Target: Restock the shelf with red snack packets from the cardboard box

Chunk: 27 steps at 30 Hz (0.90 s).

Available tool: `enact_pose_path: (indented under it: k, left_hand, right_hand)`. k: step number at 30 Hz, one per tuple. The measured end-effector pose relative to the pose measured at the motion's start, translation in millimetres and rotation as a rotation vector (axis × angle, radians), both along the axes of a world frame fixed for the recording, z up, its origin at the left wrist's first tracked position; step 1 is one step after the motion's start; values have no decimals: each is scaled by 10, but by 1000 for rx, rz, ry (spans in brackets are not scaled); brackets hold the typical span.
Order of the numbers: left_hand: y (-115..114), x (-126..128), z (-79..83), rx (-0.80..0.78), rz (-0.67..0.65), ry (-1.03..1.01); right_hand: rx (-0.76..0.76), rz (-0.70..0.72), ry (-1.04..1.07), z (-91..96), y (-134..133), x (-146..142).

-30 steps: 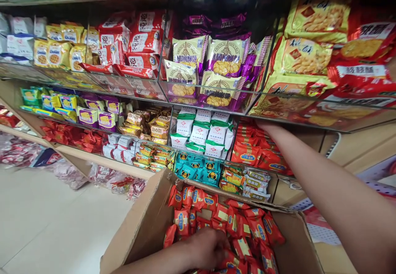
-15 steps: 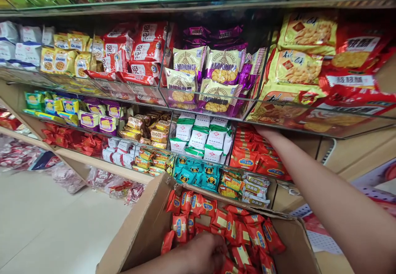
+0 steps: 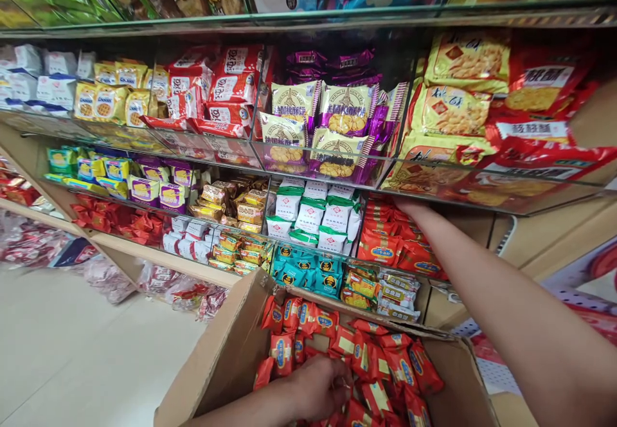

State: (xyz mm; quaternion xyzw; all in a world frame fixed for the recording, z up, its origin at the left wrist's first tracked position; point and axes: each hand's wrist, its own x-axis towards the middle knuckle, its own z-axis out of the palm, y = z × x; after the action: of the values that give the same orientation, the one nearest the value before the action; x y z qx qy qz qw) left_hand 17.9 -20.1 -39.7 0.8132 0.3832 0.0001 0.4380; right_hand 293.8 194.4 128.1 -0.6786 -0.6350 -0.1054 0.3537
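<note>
My left hand [image 3: 321, 383] is down in an open cardboard box [image 3: 224, 350], its fingers curled among small red snack packets [image 3: 400, 368]. Whatever those fingers hold is hidden from view. My right hand [image 3: 409, 204] reaches into a lower shelf bin, at the top of a stack of matching red packets [image 3: 380, 245]. The shelf above covers most of that hand, so its fingers do not show.
Clear dividers split the shelves into bins. White-and-green packets [image 3: 311, 215] sit left of the red stack, with teal packets [image 3: 303, 269] below. Purple-and-cream biscuit packs [image 3: 344, 105] fill the bin above. Bagged goods [image 3: 110, 278] lie along the floor [image 3: 96, 350] at left.
The view has shifted slightly. My left hand has risen a little among the packets in the box, its fingers still curled. My right hand remains in the same bin.
</note>
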Motion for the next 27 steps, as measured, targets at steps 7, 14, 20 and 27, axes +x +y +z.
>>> enact_pose_path:
  k: [7, 14, 20, 27]
  left_hand:
    - [4, -13, -34, 26, 2, 1]
    - [25, -18, -8, 72, -8, -4]
    - [109, -82, 92, 262, 8, 85]
    - [81, -64, 115, 285, -87, 258]
  right_hand:
    - [-40, -6, 48, -23, -72, -14]
    - [-48, -12, 39, 128, -252, -81]
    - [9, 22, 30, 75, -1185, -397]
    - [-472, 525, -183, -1274, -2772, -1229]
